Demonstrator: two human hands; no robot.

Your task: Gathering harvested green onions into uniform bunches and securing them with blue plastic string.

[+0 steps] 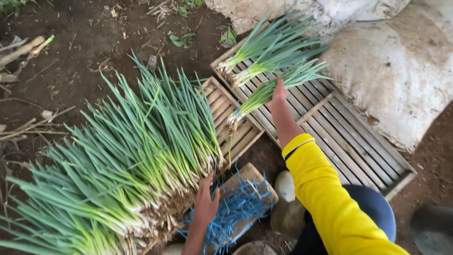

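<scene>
- Spring onions fill the scene: a large loose heap (127, 174) lies on the dark soil at the left, roots toward the person, green leaves fanning up and away.
- Right hand (279, 93), at the end of a yellow sleeve (325, 193), reaches forward and is closed around a tied bundle of spring onions (264, 92), gripping it near mid-length; the bundle's white root end hangs down to the left over the smaller slatted tray (236, 125).
- Two more tied bundles (264, 54) lie side by side at the far end of the long slatted wooden tray (349, 137), just beyond the held one, their leaves pointing to the upper right.
- Left hand (206, 200) rests flat and open, fingers extended, against the root end of the large heap, touching it.
- Beside that hand, a tangle of blue plastic ties (240, 208) lies over a wooden block (250, 174).
- Pale sacks (401, 66) sit behind the long tray, at the upper right.
- Smooth stones (284, 185) lie near the person's knee.
</scene>
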